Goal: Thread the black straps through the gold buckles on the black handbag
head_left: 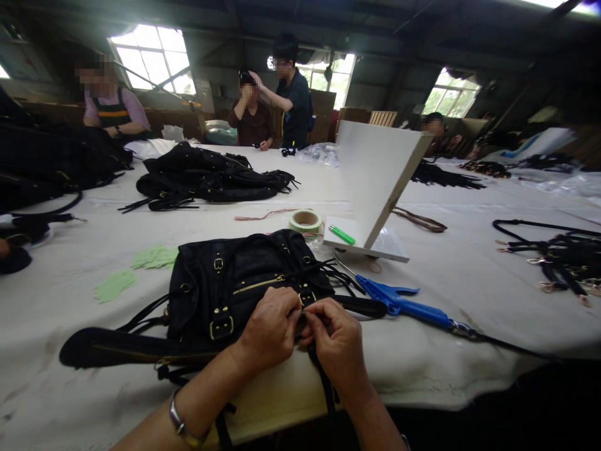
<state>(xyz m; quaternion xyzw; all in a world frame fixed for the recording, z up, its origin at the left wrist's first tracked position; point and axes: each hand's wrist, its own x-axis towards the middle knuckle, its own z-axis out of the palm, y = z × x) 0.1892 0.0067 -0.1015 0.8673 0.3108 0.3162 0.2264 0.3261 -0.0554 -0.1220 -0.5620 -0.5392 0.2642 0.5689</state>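
Over at the left, a dark heap [56, 156] is crowding the pale cloth-covered table [47, 332], and green slips [154, 257] are lying just beside the black bag [253, 254]. And here it is, lying in the middle near the table's front edge, its soft sides creasing and sagging! A long black strip with a zip [110, 347] is stretching out past its left side, gold-toned buckles are glinting on the front, and a brassy zip is slanting across the panel. The left hand [275, 319], a bangle [176, 413] shining at its wrist, is curling its fingers in tight at the bag's lower right, beside a buckle. The right hand [335, 335] is meeting it there, thumb and finger pinching together; the fingers are hiding whatever they are gripping, so I cannot tell. A black strap [323, 381] is dangling below, at the table's near edge. Behind, a tape roll [305, 220] is sitting by a white stand [375, 175], which is walling off the space beyond. A blue tool [399, 302] is hemming in the right side, and past it pale cloth is running across to the heaped straps [568, 254]
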